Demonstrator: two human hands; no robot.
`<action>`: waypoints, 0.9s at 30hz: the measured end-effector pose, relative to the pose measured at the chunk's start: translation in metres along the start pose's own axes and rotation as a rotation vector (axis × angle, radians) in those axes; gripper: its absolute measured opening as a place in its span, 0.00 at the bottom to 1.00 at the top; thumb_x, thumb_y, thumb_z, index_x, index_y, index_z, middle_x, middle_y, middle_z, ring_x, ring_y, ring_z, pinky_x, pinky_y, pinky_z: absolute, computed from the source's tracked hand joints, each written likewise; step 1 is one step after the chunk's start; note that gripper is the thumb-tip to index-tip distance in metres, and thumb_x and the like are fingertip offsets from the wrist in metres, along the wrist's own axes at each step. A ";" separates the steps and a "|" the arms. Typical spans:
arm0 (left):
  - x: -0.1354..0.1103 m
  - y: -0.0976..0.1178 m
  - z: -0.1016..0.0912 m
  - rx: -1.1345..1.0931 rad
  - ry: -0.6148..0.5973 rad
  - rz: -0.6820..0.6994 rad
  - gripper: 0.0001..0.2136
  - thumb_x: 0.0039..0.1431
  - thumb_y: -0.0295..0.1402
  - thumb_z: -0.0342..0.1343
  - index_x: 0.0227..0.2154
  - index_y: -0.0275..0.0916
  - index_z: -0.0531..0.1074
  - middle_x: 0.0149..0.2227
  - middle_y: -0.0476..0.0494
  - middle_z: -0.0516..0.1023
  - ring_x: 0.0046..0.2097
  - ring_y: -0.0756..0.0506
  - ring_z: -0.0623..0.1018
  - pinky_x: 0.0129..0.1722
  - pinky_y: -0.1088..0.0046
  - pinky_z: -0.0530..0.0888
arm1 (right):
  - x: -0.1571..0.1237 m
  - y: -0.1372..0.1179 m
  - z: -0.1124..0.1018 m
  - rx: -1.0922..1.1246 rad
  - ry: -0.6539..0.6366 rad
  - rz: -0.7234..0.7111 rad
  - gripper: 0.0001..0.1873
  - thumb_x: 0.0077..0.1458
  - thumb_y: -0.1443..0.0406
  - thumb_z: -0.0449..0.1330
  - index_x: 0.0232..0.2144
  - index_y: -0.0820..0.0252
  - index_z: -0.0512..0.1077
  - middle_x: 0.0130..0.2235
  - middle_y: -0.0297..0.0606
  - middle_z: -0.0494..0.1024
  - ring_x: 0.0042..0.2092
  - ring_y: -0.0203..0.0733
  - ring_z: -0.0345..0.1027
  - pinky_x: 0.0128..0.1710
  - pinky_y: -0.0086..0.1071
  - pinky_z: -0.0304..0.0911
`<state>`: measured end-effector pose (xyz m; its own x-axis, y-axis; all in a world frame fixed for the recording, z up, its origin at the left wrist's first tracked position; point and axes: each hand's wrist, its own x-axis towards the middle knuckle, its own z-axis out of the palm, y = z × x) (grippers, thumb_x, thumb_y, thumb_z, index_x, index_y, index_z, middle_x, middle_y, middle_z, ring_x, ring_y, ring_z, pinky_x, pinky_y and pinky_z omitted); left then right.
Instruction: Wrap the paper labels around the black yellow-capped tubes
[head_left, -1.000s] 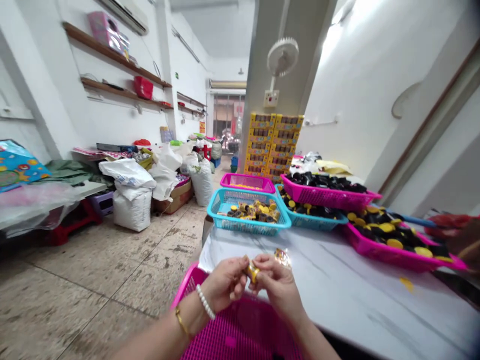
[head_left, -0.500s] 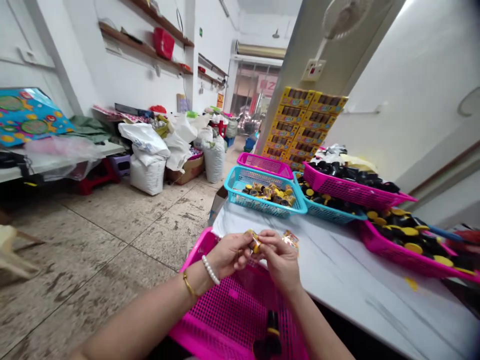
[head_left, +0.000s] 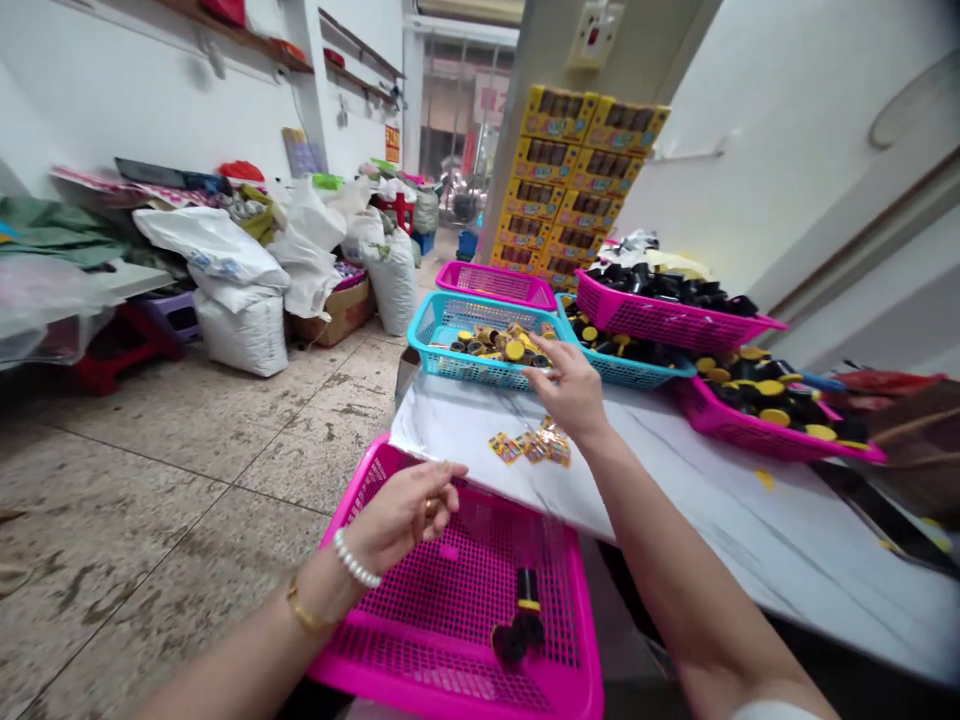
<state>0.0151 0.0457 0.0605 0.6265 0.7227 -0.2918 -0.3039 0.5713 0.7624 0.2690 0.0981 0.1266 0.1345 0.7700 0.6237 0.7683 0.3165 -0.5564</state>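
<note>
The right hand (head_left: 566,388) is open with its fingers apart. It hangs just over the edge of a bright blue plastic mesh basket (head_left: 439,345) full of little black and yellow bottles (head_left: 495,348). Shiny gold paper packets (head_left: 531,447) lie on a white marble table (head_left: 465,430) just below that hand. The left hand (head_left: 401,510) is loose and half open (a white pearl bracelet (head_left: 356,560) sits on its wrist). It is above a bright pink plastic mesh basket (head_left: 442,640), which has one black and yellow bottle (head_left: 528,600) in it.
</note>
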 end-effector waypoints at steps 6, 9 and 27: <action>-0.033 -0.029 -0.011 0.066 0.034 -0.047 0.16 0.55 0.40 0.63 0.40 0.33 0.73 0.26 0.50 0.72 0.19 0.58 0.67 0.16 0.85 0.59 | -0.068 0.024 0.021 -0.307 -0.226 -0.030 0.10 0.56 0.63 0.60 0.37 0.56 0.81 0.36 0.40 0.78 0.36 0.42 0.71 0.38 0.36 0.66; -0.045 -0.034 -0.008 0.083 0.024 -0.068 0.15 0.56 0.40 0.62 0.39 0.33 0.73 0.26 0.49 0.73 0.20 0.57 0.68 0.16 0.84 0.59 | -0.085 0.021 0.022 -0.313 -0.254 -0.024 0.10 0.56 0.62 0.60 0.37 0.55 0.81 0.38 0.42 0.78 0.41 0.47 0.69 0.44 0.41 0.65; -0.050 -0.047 -0.018 0.066 0.189 -0.026 0.15 0.54 0.41 0.63 0.37 0.34 0.73 0.25 0.50 0.72 0.20 0.57 0.67 0.17 0.84 0.59 | -0.222 -0.033 0.014 -0.498 -1.104 -0.121 0.24 0.54 0.72 0.55 0.54 0.58 0.67 0.63 0.53 0.62 0.43 0.50 0.75 0.40 0.39 0.69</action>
<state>-0.0143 -0.0105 0.0288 0.4857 0.7717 -0.4105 -0.2376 0.5686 0.7876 0.2055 -0.0753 -0.0009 -0.3732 0.8842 -0.2807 0.9277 0.3585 -0.1043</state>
